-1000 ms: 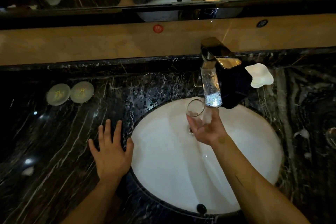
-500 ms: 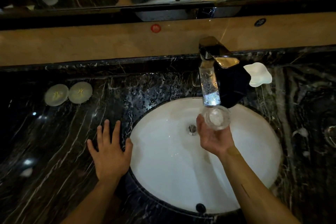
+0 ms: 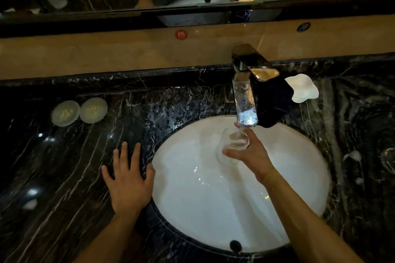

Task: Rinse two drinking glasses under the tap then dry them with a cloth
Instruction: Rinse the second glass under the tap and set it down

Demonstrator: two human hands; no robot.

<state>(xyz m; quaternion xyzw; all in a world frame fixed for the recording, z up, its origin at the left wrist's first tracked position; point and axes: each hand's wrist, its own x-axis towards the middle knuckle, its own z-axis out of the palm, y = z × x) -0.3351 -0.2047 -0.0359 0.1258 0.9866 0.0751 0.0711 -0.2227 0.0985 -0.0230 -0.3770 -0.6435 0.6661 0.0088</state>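
Note:
My right hand (image 3: 251, 155) grips a clear drinking glass (image 3: 234, 142) over the white sink basin (image 3: 288, 188), tilted with its mouth up towards the tap. Water runs from the chrome tap (image 3: 245, 100) into the glass and spills down into the basin. My left hand (image 3: 128, 179) rests flat, fingers spread, on the dark marble counter (image 3: 64, 166) at the basin's left rim. A second glass (image 3: 388, 161) is faintly visible on the counter at the far right edge. A dark cloth (image 3: 272, 104) lies behind the tap on its right.
Two round pale coasters (image 3: 79, 112) lie on the counter at the left. A white wavy dish (image 3: 302, 88) sits right of the tap. A beige ledge and a mirror run along the back. The wet counter shows droplets near the basin.
My right hand turned the glass under the tap, from rim-up beneath the spout to tilted leftwards, with water now pouring through it. My left hand has stayed on the counter.

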